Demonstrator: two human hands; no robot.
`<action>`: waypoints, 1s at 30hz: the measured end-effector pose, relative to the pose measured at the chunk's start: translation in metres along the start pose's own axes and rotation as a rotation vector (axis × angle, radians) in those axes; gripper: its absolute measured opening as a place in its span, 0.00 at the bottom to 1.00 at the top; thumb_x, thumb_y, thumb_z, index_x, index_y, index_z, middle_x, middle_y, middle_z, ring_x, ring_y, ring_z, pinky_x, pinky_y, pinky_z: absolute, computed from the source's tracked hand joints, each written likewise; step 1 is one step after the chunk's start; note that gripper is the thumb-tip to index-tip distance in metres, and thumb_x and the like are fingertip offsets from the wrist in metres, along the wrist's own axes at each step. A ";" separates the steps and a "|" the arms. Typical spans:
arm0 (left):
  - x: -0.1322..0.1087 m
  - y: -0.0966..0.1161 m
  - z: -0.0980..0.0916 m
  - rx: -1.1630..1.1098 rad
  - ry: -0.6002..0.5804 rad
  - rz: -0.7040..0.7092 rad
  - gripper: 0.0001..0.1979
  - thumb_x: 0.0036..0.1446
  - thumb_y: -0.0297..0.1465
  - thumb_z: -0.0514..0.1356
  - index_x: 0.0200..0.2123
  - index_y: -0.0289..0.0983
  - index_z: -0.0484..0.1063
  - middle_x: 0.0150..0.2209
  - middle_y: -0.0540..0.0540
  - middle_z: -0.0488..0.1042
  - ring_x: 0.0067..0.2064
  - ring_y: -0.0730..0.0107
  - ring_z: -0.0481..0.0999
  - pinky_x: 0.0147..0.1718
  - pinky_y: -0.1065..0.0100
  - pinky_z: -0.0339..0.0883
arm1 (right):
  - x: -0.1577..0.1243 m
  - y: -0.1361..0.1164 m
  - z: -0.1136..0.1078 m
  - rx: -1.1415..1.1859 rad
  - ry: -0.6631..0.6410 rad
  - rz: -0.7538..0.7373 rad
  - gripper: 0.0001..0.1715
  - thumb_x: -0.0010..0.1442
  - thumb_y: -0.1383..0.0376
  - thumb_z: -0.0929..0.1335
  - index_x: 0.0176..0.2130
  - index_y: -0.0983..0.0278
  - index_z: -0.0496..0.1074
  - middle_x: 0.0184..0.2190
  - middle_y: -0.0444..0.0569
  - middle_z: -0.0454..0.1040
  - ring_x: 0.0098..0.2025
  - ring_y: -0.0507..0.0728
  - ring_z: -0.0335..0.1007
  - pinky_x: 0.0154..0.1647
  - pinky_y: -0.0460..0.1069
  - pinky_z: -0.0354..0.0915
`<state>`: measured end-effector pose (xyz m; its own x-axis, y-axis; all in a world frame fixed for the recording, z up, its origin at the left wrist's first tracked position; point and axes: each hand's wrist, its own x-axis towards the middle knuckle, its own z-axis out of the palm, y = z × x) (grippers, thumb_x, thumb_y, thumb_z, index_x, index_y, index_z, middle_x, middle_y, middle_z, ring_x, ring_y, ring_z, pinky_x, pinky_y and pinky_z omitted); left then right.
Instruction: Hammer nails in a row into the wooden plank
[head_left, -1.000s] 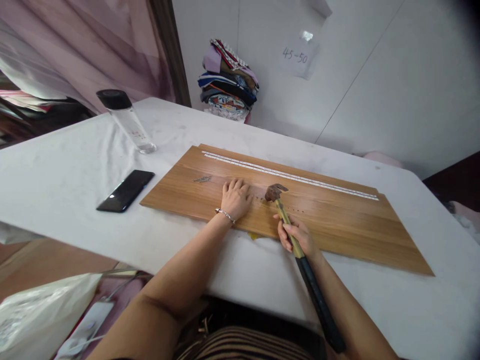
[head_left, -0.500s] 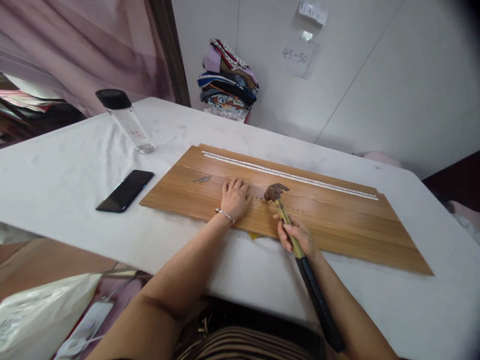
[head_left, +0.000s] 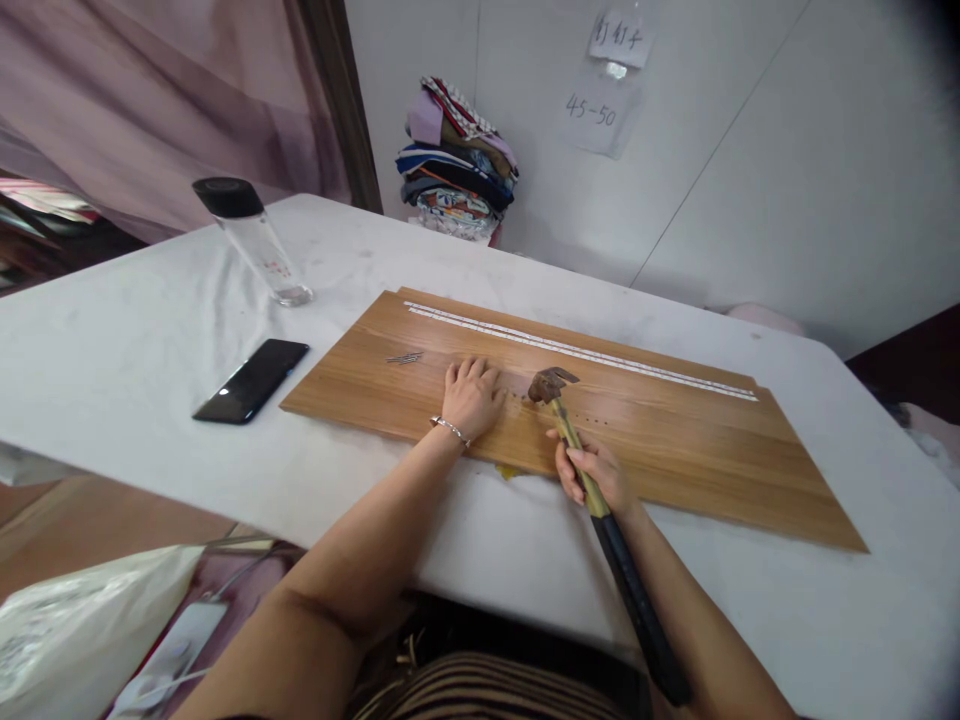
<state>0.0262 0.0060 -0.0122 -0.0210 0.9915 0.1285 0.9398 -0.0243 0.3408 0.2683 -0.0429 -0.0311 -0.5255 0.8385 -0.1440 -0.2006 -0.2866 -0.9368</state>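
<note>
Resting on a white table, the board bears a spread left hand; right hand's grip clasps hammer.

2 bare arms reach forward, left hand flat and right hand gripping.

The left hand lies palm down with its fingers together and pointing away from the body. Its wrist is straight, and the forearm runs back and down to the left toward a bent elbow. The right hand sits just to the right of it and nearer the body, with fingers and thumb closed round the hammer high on its handle and knuckles turned to the right. The right forearm comes in from the lower right, close beside the handle. The 2 hands are near each other but apart.
</note>
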 end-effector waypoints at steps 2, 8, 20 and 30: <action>0.000 0.000 0.000 -0.002 -0.003 0.000 0.19 0.69 0.36 0.57 0.59 0.44 0.79 0.69 0.39 0.73 0.73 0.49 0.65 0.74 0.42 0.54 | 0.000 -0.001 0.000 -0.006 -0.006 0.003 0.25 0.61 0.51 0.74 0.52 0.61 0.73 0.23 0.35 0.67 0.14 0.46 0.55 0.12 0.42 0.53; 0.001 0.000 0.001 0.005 -0.004 -0.006 0.19 0.69 0.36 0.58 0.59 0.44 0.79 0.70 0.40 0.72 0.73 0.49 0.65 0.74 0.42 0.53 | 0.000 0.000 -0.002 -0.011 -0.009 0.016 0.24 0.61 0.52 0.74 0.52 0.61 0.73 0.23 0.36 0.68 0.14 0.46 0.55 0.12 0.43 0.54; 0.000 0.003 -0.004 0.014 -0.046 -0.019 0.20 0.70 0.36 0.57 0.61 0.42 0.78 0.71 0.37 0.71 0.75 0.48 0.64 0.74 0.41 0.53 | 0.000 0.003 -0.002 -0.005 -0.007 -0.005 0.24 0.62 0.52 0.74 0.53 0.61 0.73 0.23 0.35 0.68 0.14 0.46 0.54 0.12 0.42 0.53; 0.000 0.004 -0.006 0.047 -0.060 -0.027 0.20 0.71 0.36 0.57 0.62 0.43 0.78 0.71 0.39 0.71 0.75 0.49 0.63 0.74 0.43 0.54 | 0.000 0.002 0.000 0.020 -0.018 -0.014 0.23 0.63 0.52 0.74 0.52 0.61 0.73 0.23 0.35 0.68 0.14 0.46 0.54 0.12 0.42 0.54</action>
<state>0.0276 0.0052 -0.0055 -0.0275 0.9976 0.0631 0.9541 0.0073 0.2993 0.2680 -0.0434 -0.0333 -0.5374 0.8341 -0.1247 -0.2243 -0.2839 -0.9323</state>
